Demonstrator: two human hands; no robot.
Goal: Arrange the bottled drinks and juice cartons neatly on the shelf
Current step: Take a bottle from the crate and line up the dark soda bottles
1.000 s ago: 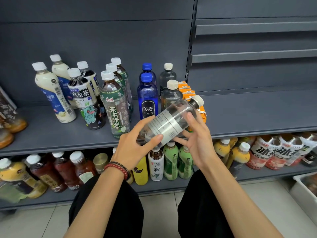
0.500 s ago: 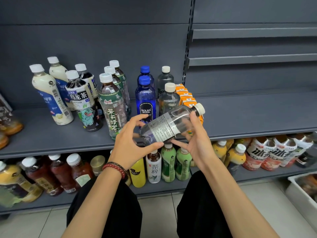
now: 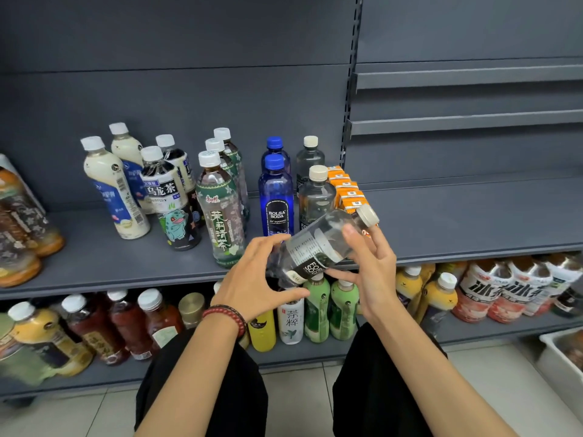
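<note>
Clear plastic with a cream cap: the soda bottle [image 3: 318, 247] lies tilted in the air, cap up and to the right, just in front of the middle shelf [image 3: 473, 216] and not yet on it. Over the last second it has rolled about its long axis. The white back label that faced me has turned upward, and the dark front label now shows near the base. My left grip [image 3: 252, 279] curls round the base with the thumb underneath. My right grip [image 3: 375, 279] pinches the upper body below the cap. I take this as squaring the label to face outward before standing the bottle up.

Two matching clear bottles [image 3: 315, 200] stand in file just behind it, with the blue soda bottles [image 3: 276, 200] close on their left and the orange cartons [image 3: 346, 193] tight on their right. The slot ahead of that file is narrow and near the shelf lip, and the bottle partly hides it. The cap hangs very near the front carton, so I would swing it upright carefully. Right of the cartons the board looks open.
</note>
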